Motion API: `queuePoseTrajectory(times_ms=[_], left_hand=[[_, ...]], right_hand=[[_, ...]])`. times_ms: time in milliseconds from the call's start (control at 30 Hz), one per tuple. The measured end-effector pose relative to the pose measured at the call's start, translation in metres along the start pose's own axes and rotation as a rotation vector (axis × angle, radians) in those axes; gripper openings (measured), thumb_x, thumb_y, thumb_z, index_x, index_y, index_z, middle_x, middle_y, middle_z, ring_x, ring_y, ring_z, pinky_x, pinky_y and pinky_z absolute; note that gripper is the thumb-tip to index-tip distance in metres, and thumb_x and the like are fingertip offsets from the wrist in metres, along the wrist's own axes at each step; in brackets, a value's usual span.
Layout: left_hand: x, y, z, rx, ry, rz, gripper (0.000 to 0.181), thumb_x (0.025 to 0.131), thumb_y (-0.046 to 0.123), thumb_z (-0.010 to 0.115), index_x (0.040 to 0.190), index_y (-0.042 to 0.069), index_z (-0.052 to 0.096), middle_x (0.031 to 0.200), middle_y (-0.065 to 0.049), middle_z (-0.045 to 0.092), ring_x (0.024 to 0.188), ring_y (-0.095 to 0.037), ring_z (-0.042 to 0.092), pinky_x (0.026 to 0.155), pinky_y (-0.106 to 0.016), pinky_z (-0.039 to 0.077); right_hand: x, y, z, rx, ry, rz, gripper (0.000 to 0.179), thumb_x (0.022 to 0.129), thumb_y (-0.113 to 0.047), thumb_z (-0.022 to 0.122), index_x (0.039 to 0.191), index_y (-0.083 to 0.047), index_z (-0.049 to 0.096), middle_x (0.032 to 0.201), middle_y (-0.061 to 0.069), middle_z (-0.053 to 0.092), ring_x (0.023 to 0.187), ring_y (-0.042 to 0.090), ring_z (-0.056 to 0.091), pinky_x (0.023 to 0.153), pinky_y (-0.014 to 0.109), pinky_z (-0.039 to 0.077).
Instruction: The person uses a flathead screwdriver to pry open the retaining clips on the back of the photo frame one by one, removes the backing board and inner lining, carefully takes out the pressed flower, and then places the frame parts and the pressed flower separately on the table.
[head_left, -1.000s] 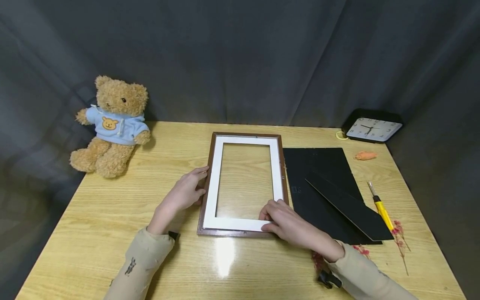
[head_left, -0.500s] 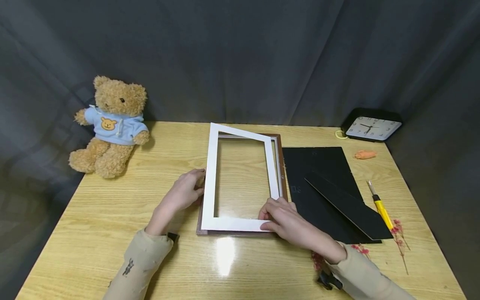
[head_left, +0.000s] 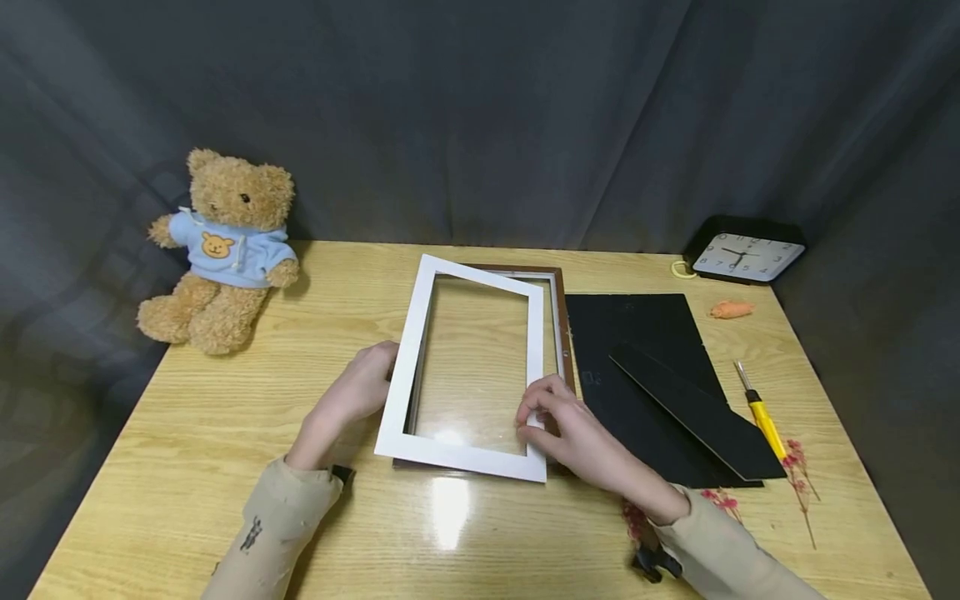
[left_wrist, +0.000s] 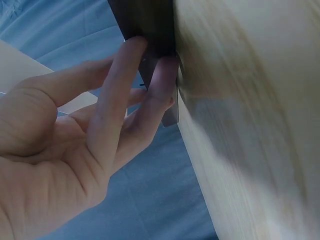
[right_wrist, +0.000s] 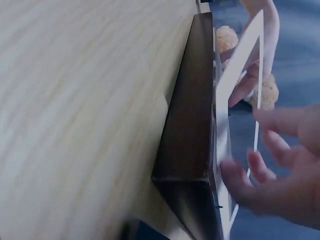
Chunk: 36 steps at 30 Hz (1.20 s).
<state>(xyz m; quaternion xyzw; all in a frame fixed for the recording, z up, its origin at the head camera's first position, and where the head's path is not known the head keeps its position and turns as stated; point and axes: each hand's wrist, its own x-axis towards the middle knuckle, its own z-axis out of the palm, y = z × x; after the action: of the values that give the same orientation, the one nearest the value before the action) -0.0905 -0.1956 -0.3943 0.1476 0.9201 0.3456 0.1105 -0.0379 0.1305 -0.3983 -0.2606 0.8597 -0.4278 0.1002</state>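
A white picture mat [head_left: 468, 457], a rectangular border with an open middle, lies askew over the brown picture frame [head_left: 567, 333]. It is turned relative to the frame, and its lower edge overhangs the frame's near side. My right hand [head_left: 573, 429] hovers at the mat's lower right, fingers bent over its right strip; in the right wrist view the thumb and fingers are spread apart beside the mat [right_wrist: 222, 107]. My left hand [head_left: 362, 385] touches the frame's left outer side, its fingertips hidden under the mat. The left wrist view shows loosely bent fingers against the frame's dark side [left_wrist: 150, 25].
Right of the frame lies a black backing board [head_left: 637, 321] with its stand flap [head_left: 697, 417] raised. A yellow screwdriver [head_left: 763, 421], dried pink flowers [head_left: 798, 475], an orange item [head_left: 731, 310] and a clock [head_left: 746, 250] are farther right. A teddy bear [head_left: 232, 250] sits back left.
The mat has come up out of the frame's recess, lifting at its top left, then turned and shifted left and nearer. My right hand's fingers have loosened; my left hand stays at the frame's side.
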Motion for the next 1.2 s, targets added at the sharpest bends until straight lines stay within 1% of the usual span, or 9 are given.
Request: queuePoseTrajectory(times_ms=[200,333,433,567,667,767,967,1067,1200], left_hand=[[0.000,-0.001,0.000,-0.049,-0.026,-0.032,0.042,0.098,0.003,0.076,0.137,-0.011,0.065,0.129,-0.029,0.067,0.105,-0.040,0.072,0.090,-0.049,0.063],[0.000,-0.002,0.000,-0.050,-0.009,-0.027,0.042,0.101,0.003,0.072,0.139,-0.012,0.063,0.127,-0.030,0.067,0.104,-0.040,0.072,0.090,-0.050,0.064],[-0.001,-0.003,-0.001,-0.044,0.031,-0.014,0.033,0.105,0.000,0.064,0.135,-0.012,0.065,0.122,-0.027,0.070,0.101,-0.037,0.072,0.086,-0.046,0.064],[-0.002,-0.007,-0.004,-0.087,0.070,-0.022,0.026,0.109,-0.001,0.053,0.126,-0.009,0.071,0.099,-0.019,0.073,0.063,-0.021,0.059,0.058,-0.031,0.054],[-0.002,-0.008,-0.005,-0.173,0.051,-0.059,0.029,0.113,0.004,0.048,0.126,-0.008,0.071,0.087,-0.014,0.069,0.053,-0.018,0.049,0.052,-0.028,0.043],[-0.002,-0.010,-0.005,-0.294,0.019,-0.109,0.032,0.114,0.009,0.048,0.130,-0.011,0.068,0.090,-0.013,0.066,0.063,-0.020,0.061,0.058,-0.029,0.056],[-0.002,-0.013,-0.005,-0.457,0.000,-0.155,0.022,0.112,0.004,0.054,0.111,-0.012,0.068,0.081,-0.011,0.058,0.069,-0.018,0.062,0.061,-0.032,0.065],[-0.004,-0.017,-0.008,-0.476,0.018,-0.155,0.019,0.111,0.003,0.055,0.106,-0.011,0.067,0.079,-0.009,0.056,0.068,-0.016,0.060,0.061,-0.030,0.065],[-0.010,-0.022,-0.016,-0.493,0.048,-0.161,0.019,0.111,0.002,0.055,0.111,-0.014,0.066,0.078,-0.009,0.056,0.069,-0.017,0.060,0.061,-0.030,0.065]], right_hand=[[0.001,0.003,0.000,0.150,0.158,0.095,0.021,0.099,0.009,0.070,0.118,0.000,0.068,0.137,0.017,0.052,0.115,0.033,0.054,0.092,0.039,0.055],[0.002,0.005,-0.002,0.255,0.196,0.166,0.028,0.100,0.011,0.068,0.126,0.004,0.064,0.143,0.021,0.047,0.123,0.038,0.054,0.093,0.028,0.056],[0.002,0.008,-0.002,0.288,0.198,0.198,0.030,0.100,0.012,0.066,0.129,0.003,0.063,0.142,0.021,0.047,0.129,0.037,0.053,0.099,0.028,0.056],[0.002,0.011,-0.003,0.280,0.180,0.208,0.030,0.101,0.011,0.065,0.129,0.004,0.062,0.137,0.020,0.049,0.127,0.036,0.053,0.102,0.035,0.056],[0.001,0.012,-0.003,0.267,0.166,0.210,0.029,0.101,0.010,0.065,0.129,0.004,0.062,0.136,0.019,0.050,0.128,0.035,0.054,0.105,0.040,0.056],[0.000,0.014,-0.005,0.195,0.174,0.181,0.028,0.101,0.010,0.066,0.128,0.004,0.063,0.131,0.018,0.054,0.124,0.034,0.058,0.101,0.040,0.058],[-0.003,0.022,-0.010,-0.239,0.284,0.128,0.036,0.094,0.011,0.074,0.129,0.007,0.065,0.118,0.020,0.058,0.098,0.031,0.058,0.074,0.038,0.052],[-0.003,0.027,-0.013,-0.343,0.233,0.164,0.051,0.094,0.006,0.078,0.140,0.013,0.056,0.123,0.027,0.052,0.096,0.033,0.057,0.070,0.041,0.053],[-0.003,0.032,-0.015,-0.351,0.137,0.217,0.066,0.098,-0.001,0.076,0.150,0.020,0.042,0.126,0.033,0.048,0.093,0.035,0.060,0.063,0.040,0.056]])
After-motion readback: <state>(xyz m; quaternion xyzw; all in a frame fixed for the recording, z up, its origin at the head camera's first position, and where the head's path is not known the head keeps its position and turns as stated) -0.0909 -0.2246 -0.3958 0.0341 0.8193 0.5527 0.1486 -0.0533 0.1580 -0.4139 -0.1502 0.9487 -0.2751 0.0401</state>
